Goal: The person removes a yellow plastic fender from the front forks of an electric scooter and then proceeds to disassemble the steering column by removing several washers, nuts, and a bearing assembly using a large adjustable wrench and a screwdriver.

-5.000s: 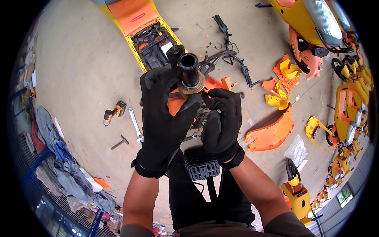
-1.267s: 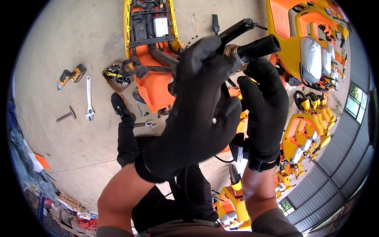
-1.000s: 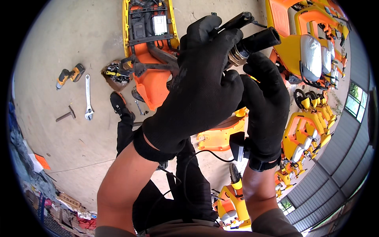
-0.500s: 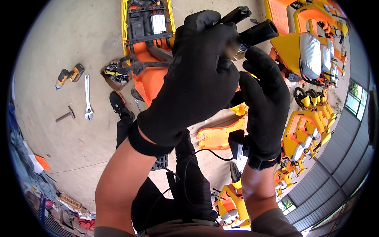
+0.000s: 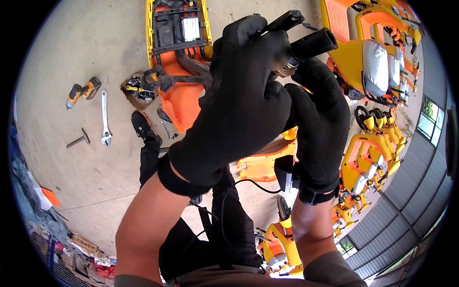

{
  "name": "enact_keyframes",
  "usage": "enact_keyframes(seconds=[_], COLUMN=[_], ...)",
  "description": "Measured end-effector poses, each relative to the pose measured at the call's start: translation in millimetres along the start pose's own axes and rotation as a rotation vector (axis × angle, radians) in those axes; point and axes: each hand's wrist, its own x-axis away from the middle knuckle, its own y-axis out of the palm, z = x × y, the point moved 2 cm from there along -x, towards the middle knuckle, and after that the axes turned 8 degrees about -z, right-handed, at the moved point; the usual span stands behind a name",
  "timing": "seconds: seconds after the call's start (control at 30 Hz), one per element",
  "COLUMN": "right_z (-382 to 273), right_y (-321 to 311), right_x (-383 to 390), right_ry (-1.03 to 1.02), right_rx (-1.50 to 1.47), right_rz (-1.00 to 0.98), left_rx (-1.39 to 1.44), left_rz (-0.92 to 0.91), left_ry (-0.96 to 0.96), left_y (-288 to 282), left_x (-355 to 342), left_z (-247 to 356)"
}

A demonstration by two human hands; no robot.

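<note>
Up near the top of the view, both gloved hands are gripping a black handlebar grip (image 5: 313,44) between them. Left hand (image 5: 239,103) is wrapping over it from the left, right hand (image 5: 321,126) is cupping it from underneath. Down on the concrete floor (image 5: 71,48) a wrench (image 5: 104,119) and a cordless drill (image 5: 82,92) are lying well apart from the hands.

Black tubular handlebar part (image 5: 311,44) held up close to the camera, grip end pointing up-right, brass-coloured fitting at its inner end (mostly hidden by gloves). Thin black lever (image 5: 285,20) juts out just above it, roughly parallel, same tilt.
</note>
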Motion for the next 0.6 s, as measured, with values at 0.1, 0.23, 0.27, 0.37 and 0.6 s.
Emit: enact_keyframes(seconds=[0.1,0.23,0.27,0.37,0.6], right_z=[3,1,1,0,2], right_y=[-2,-5,-4,-1,-5], right_x=[-2,-5,-5,-7,-3], right_ry=[-0.013,-0.031,-0.02,-0.01,0.005], right_rx=[-0.016,0.1,0.079,0.044,0.068], right_rz=[0.0,-0.015,-0.02,-0.034,0.024], left_rx=[0.0,-0.092,-0.123,-0.148,-0.101], left_rz=[-0.011,0.013,0.03,-0.008,-0.037], left_ry=[-0.003,0.105,0.129,0.077,0.066], left_y=[-5,-18,-20,-7,-15], left_x=[8,14,11,-4,18], left_z=[11,15,15,1,17])
